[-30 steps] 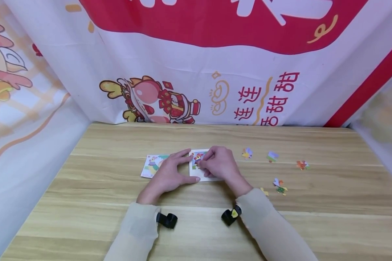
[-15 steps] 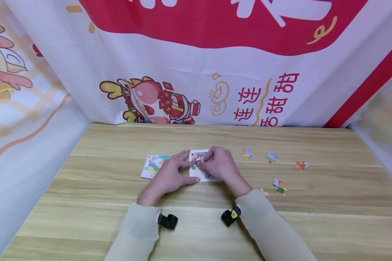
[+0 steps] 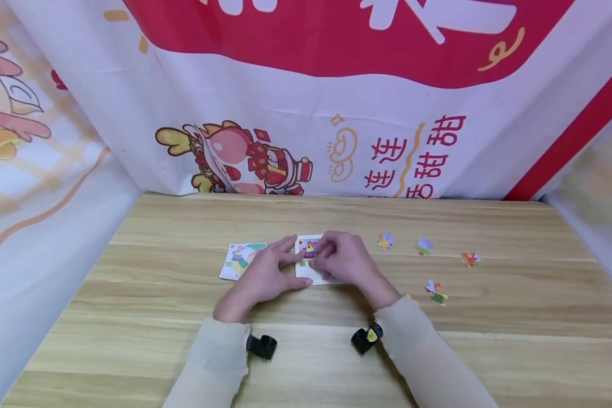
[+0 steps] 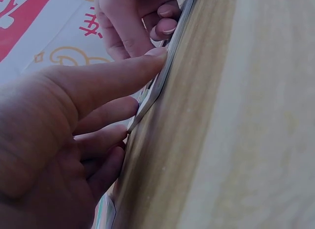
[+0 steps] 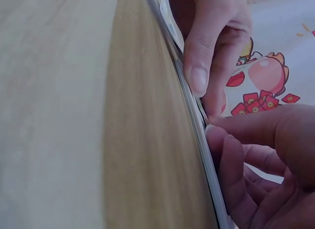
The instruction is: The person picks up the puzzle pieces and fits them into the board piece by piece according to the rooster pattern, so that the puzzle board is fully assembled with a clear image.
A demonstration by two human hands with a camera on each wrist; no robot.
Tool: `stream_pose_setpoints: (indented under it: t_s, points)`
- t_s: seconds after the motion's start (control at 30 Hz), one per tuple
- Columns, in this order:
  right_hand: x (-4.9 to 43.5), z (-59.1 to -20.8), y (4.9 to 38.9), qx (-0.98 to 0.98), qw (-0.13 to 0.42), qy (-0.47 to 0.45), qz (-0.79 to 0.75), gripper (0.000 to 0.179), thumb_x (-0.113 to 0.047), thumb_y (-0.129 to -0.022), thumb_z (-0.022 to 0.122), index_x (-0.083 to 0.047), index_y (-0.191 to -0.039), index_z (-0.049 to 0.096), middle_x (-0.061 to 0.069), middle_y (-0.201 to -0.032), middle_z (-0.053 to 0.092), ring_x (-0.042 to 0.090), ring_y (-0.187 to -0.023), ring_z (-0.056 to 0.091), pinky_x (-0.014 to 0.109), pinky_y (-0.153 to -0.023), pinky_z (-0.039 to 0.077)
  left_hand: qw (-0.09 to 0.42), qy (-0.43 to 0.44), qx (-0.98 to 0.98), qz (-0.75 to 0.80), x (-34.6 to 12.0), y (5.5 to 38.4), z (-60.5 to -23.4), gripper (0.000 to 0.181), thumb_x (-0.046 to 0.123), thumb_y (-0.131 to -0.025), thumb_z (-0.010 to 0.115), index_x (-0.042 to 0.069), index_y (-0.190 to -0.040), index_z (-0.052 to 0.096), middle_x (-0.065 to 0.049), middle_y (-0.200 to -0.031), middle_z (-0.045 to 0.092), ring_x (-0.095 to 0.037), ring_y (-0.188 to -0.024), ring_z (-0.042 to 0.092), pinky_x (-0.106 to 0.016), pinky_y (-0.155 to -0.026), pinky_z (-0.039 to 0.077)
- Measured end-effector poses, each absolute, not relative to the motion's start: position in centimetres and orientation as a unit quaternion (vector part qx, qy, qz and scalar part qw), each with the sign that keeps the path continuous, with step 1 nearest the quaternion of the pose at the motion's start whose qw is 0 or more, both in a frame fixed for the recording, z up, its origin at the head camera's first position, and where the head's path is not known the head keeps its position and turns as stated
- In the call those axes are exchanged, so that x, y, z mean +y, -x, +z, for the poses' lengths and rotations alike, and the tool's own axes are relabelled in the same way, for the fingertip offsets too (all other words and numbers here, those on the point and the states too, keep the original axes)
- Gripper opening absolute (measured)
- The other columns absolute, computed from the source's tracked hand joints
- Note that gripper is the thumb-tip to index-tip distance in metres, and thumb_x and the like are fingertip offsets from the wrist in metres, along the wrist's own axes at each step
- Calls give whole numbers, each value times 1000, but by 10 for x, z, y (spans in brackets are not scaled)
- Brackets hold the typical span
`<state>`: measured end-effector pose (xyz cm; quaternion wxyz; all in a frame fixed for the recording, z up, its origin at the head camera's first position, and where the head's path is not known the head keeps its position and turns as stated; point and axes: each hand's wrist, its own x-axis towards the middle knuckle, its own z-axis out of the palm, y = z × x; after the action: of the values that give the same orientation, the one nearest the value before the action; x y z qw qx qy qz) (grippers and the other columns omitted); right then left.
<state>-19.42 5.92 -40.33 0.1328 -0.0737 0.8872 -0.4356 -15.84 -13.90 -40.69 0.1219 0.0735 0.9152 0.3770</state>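
A white-bordered jigsaw board (image 3: 322,280) lies on the table with a colourful bird picture (image 3: 308,247) at its upper left. My left hand (image 3: 266,272) steadies it, fingers spread along the left side and thumb on the near edge, as the left wrist view (image 4: 44,125) of that hand also shows. Over the board, my right hand (image 3: 344,258) has its fingers bent. In the right wrist view, thumb and index fingertip of the right hand (image 5: 266,160) meet at a jigsaw piece low against the board; the fingers hide most of it.
Left of the board lies a printed picture card (image 3: 238,262), partly under the left hand. Loose jigsaw pieces are scattered to the right, among them a purple-yellow one (image 3: 385,241), a purple-green one (image 3: 425,245) and an orange one (image 3: 471,259). A printed curtain (image 3: 285,96) hangs behind the table.
My right hand and forearm have shifted slightly, the fingertips drawing a little off the bird picture, so more of it shows. The left hand stays where it was.
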Motion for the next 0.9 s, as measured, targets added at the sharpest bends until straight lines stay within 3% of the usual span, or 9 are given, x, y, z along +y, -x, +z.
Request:
stream_pose_setpoints:
  t_s: [0.13, 0.3, 0.6, 0.9]
  points:
    - [60, -404, 194, 901, 105, 106, -408, 20, -11, -85, 90, -14, -99, 76, 2, -90, 73, 16, -75, 67, 28, -71, 56, 119, -72, 915, 380, -139, 158, -407, 60, 37, -89, 90, 17, -142, 70, 1, -177, 36, -31, -167, 26, -57, -135, 25]
    - [59, -404, 193, 909, 85, 128, -388, 20, -11, -85, 91, -17, -101, 80, 0, -96, 76, 17, -88, 65, 33, -83, 56, 115, -77, 914, 382, -139, 158, -408, 59, 35, -90, 90, 17, -142, 70, 0, -177, 36, -32, -167, 26, -58, -135, 26]
    - [61, -403, 191, 906, 91, 124, -395, 20, -11, -88, 90, -14, -107, 82, 2, -98, 77, 15, -78, 66, 26, -69, 57, 114, -76, 913, 383, -138, 159, -408, 58, 35, -90, 90, 17, -142, 71, 0, -176, 36, -32, -167, 26, -57, -135, 26]
    - [61, -404, 193, 908, 93, 125, -388, 23, -13, -89, 89, -14, -110, 81, 2, -100, 77, 16, -83, 65, 27, -74, 56, 112, -80, 914, 381, -139, 159, -407, 59, 34, -90, 90, 16, -142, 71, -1, -176, 37, -33, -167, 27, -58, -135, 27]
